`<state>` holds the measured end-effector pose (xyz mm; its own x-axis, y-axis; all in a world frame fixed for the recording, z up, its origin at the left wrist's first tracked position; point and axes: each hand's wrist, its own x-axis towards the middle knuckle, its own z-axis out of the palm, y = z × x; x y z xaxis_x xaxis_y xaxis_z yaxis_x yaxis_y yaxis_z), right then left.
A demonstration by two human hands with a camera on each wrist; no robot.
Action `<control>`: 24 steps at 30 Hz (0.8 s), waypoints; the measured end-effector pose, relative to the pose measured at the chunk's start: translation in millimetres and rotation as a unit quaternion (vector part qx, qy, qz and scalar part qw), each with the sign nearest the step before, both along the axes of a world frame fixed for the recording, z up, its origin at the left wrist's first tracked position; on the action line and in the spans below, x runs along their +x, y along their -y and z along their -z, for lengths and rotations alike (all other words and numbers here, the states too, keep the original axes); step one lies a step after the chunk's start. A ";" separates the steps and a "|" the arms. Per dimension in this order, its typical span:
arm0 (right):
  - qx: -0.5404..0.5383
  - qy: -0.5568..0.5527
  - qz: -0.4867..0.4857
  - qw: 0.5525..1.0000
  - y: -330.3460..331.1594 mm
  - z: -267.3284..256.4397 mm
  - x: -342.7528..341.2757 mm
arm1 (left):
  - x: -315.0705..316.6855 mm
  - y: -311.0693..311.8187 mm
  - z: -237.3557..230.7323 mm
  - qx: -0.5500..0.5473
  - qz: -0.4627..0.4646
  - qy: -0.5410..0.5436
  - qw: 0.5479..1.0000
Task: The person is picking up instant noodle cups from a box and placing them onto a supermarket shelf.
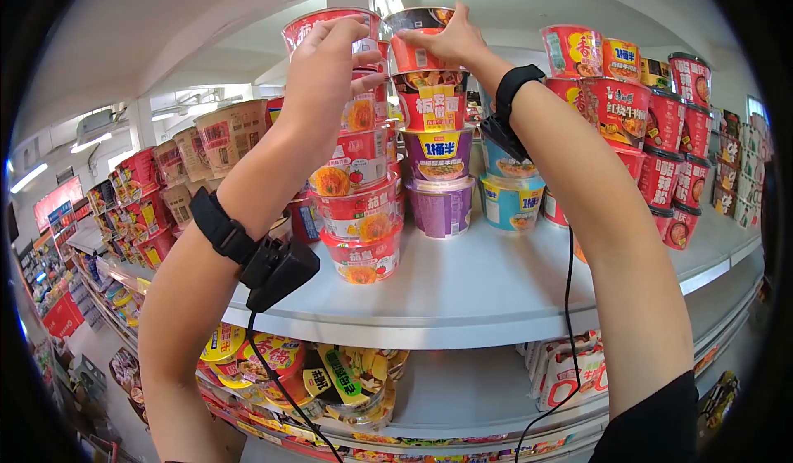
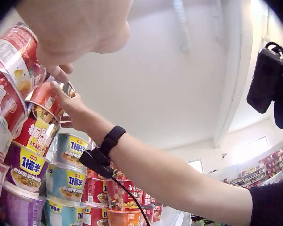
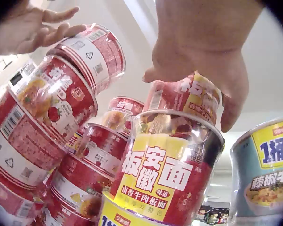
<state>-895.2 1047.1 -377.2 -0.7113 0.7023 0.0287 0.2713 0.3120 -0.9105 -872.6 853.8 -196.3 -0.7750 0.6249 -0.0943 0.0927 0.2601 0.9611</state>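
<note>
My right hand [image 1: 453, 40] grips a red and black instant noodle bucket [image 3: 179, 96] on top of the middle stack, thumb and fingers on opposite sides. Directly under it is another red noodle bucket [image 1: 432, 104] with a yellow label, over purple noodle buckets [image 1: 439, 156]. My left hand [image 1: 326, 66] is at the top of the neighbouring stack, its fingers loosely spread. In the right wrist view those fingers overlap the edge of the topmost red tomato noodle bucket [image 3: 96, 59], which tilts above more tomato noodle buckets [image 1: 351, 163].
Teal noodle buckets [image 1: 510, 203] stand right of the purple ones on the grey shelf [image 1: 450, 289]. Further red buckets [image 1: 619, 112] are stacked at right, beige buckets [image 1: 231, 137] at left. A lower shelf holds noodle bowls [image 1: 268, 360] and white-red packs [image 1: 570, 372]. Camera cables [image 1: 570, 314] hang from both wrists.
</note>
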 end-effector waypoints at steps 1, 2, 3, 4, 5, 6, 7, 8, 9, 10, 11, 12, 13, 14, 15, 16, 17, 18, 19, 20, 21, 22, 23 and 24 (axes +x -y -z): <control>0.000 -0.006 0.000 1.000 0.0 1.7 1.5 | 2.1 1.6 0.2 -0.006 -0.002 0.001 1.000; 0.000 -0.003 0.000 1.000 -1.6 2.8 3.5 | 4.8 4.0 0.6 -0.012 -0.003 0.002 1.000; 0.006 -0.011 0.009 1.000 -3.5 2.1 7.7 | 8.1 7.1 0.7 -0.013 -0.004 0.005 1.000; 0.012 -0.019 0.019 1.000 -3.3 3.3 14.3 | 11.7 11.0 0.5 -0.015 -0.001 0.000 1.000; 0.043 -0.027 0.009 0.999 -6.3 3.9 22.8 | 15.8 15.4 0.4 -0.017 0.001 -0.005 1.000; 0.041 -0.021 0.006 0.999 -4.2 1.0 35.9 | 20.7 21.3 2.1 -0.020 -0.001 0.001 1.000; 0.032 -0.042 -0.004 0.999 -1.6 -2.0 49.9 | 25.8 27.3 3.6 -0.003 0.005 0.000 1.000; 0.023 -0.063 -0.014 0.998 1.9 -4.2 64.4 | 31.6 33.1 5.0 0.013 0.011 -0.001 1.000; 0.047 -0.063 0.005 0.997 10.3 -6.3 79.8 | 45.1 41.3 -2.3 0.007 0.010 -0.010 1.000; 0.043 -0.060 0.002 0.997 18.7 -14.4 99.6 | 58.1 52.4 -10.6 0.004 0.007 -0.006 1.000; 0.023 -0.070 -0.046 0.996 26.1 -27.1 123.2 | 70.5 65.6 -20.1 0.014 0.023 -0.020 0.999; 0.003 -0.083 -0.094 0.992 32.7 -41.0 148.3 | 83.8 78.4 -32.3 0.023 0.041 -0.037 0.998; -0.024 -0.092 -0.129 0.987 43.0 -57.7 181.4 | 102.9 91.6 -48.6 0.028 0.032 -0.056 0.998; -0.050 -0.101 -0.164 0.980 55.9 -70.9 214.9 | 124.0 109.9 -65.9 0.032 0.023 -0.075 0.996; 0.009 -0.103 -0.186 0.977 63.6 -70.8 242.7 | 136.1 141.7 -86.4 0.017 0.027 -0.098 0.995; 0.068 -0.106 -0.208 0.970 69.7 -68.7 271.6 | 151.6 176.7 -105.6 0.002 0.032 -0.122 0.992; 0.068 -0.135 -0.237 0.960 78.9 -79.5 303.3 | 180.5 207.6 -118.0 0.058 -0.151 -0.099 0.982; 0.038 -0.128 -0.250 0.959 92.8 -87.9 337.5 | 191.7 245.4 -143.8 0.040 0.074 -0.003 0.996; 0.037 -0.076 -0.256 0.963 108.2 -99.6 374.8 | 220.7 291.9 -168.6 -0.046 0.014 0.001 0.999; -0.020 0.025 -0.396 0.918 111.4 -115.6 405.7 | 229.6 321.0 -180.3 -0.102 0.088 0.062 0.989; -0.139 -0.046 -0.435 0.888 131.3 -108.1 437.0 | 252.9 366.2 -182.9 -0.152 0.046 0.045 0.986; -0.173 -0.064 -0.525 0.831 147.2 -113.0 465.9 | 273.9 411.5 -188.2 -0.185 -0.013 0.172 0.968; -0.326 -0.087 -0.562 0.755 175.6 -96.9 502.7 | 295.4 466.2 -193.6 -0.173 -0.118 0.364 0.908; -0.419 -0.010 -0.586 0.693 205.2 -106.9 514.4 | 340.8 491.2 -183.1 -0.161 -0.279 0.384 0.865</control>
<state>-380.8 841.9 -270.3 -0.8132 -0.5816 -0.0213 0.2627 -0.3342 -0.9051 -531.9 362.6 -13.2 -0.5799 0.0188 -0.8145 -0.7670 0.3243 0.5536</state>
